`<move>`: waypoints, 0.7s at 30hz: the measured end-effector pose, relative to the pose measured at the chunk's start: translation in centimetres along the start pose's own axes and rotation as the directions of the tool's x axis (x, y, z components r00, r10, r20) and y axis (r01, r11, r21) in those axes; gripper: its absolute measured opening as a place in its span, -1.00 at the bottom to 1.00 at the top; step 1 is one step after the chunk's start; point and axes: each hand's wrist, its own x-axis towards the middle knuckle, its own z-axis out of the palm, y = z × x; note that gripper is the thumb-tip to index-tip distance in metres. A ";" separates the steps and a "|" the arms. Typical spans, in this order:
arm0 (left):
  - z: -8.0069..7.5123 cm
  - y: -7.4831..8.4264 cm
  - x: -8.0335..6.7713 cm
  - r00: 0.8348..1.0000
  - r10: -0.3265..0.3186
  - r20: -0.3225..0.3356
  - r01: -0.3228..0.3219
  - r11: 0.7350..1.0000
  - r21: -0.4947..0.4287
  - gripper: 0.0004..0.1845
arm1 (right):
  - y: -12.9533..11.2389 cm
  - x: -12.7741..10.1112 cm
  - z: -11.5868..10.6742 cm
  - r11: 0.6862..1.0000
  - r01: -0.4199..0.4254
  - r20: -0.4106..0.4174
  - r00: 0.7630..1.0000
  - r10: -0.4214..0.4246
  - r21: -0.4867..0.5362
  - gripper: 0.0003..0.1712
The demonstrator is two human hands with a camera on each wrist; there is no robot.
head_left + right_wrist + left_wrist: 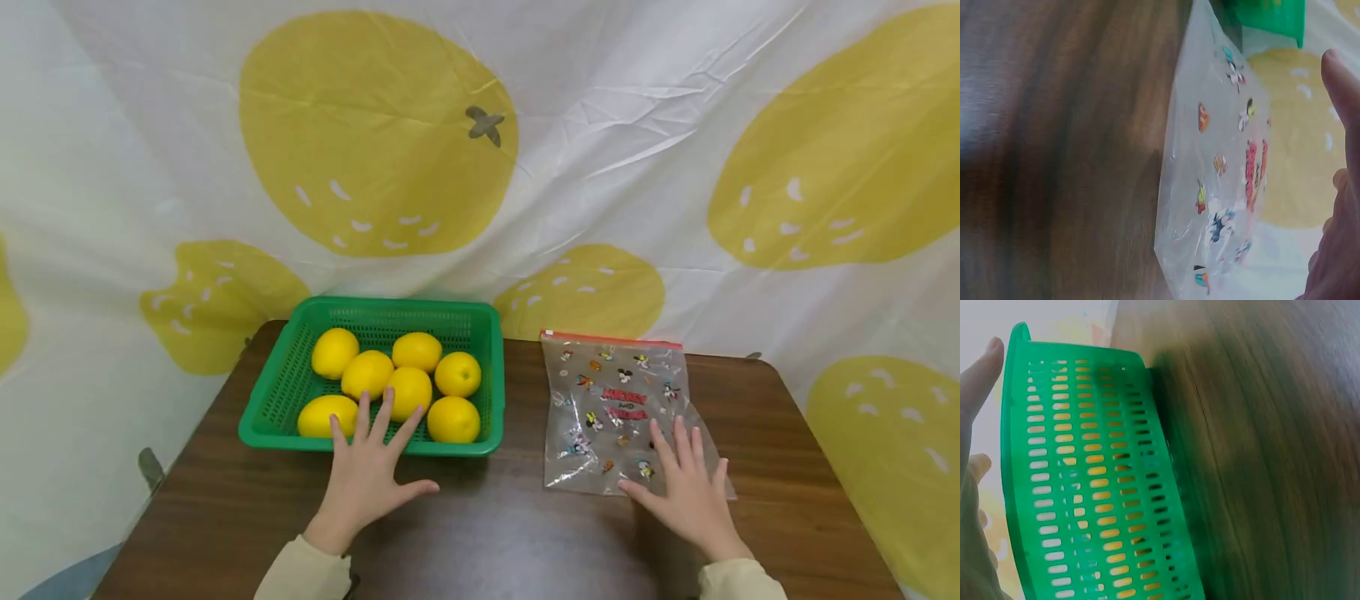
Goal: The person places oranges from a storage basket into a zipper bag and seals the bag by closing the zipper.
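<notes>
Several yellow lemons (pixel 335 353) lie in a green plastic basket (pixel 491 442) at the left of the table. My left hand (pixel 367 479), fingers spread, is at the basket's near edge and holds nothing. The left wrist view shows the basket's slotted side wall (pixel 1094 469) close by, with the left hand (pixel 975 487) at the frame's edge. To the right, a clear zip bag (pixel 592 442) with a red top strip and cartoon prints lies flat. My right hand (pixel 686 500) hovers over or touches its lower right part, fingers spread; contact cannot be told.
The dark brown wooden table (pixel 487 533) carries both the basket and the bag. Behind its far edge hangs a white cloth (pixel 600 150) printed with big yellow fruit, close behind the basket.
</notes>
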 end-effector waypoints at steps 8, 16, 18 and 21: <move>0.3 1.3 0.4 1.000 0.024 0.002 -0.024 1.000 0.004 0.03 | 2.4 2.8 -0.8 0.994 -0.067 0.084 0.995 0.061 0.081 0.11; 0.5 3.0 1.1 0.997 0.069 -0.021 -0.069 0.997 -0.015 -0.09 | 4.4 5.2 -1.8 0.978 -0.139 0.146 0.982 0.117 0.155 0.07; 0.4 3.4 1.3 0.997 0.078 -0.023 -0.079 0.996 -0.036 -0.15 | 4.9 6.0 -2.2 0.973 -0.154 0.158 0.979 0.128 0.171 0.06; 0.5 3.8 1.5 0.994 0.099 -0.038 -0.100 0.995 -0.027 -0.23 | 5.6 7.4 -3.0 0.967 -0.173 0.190 0.972 0.137 0.189 0.02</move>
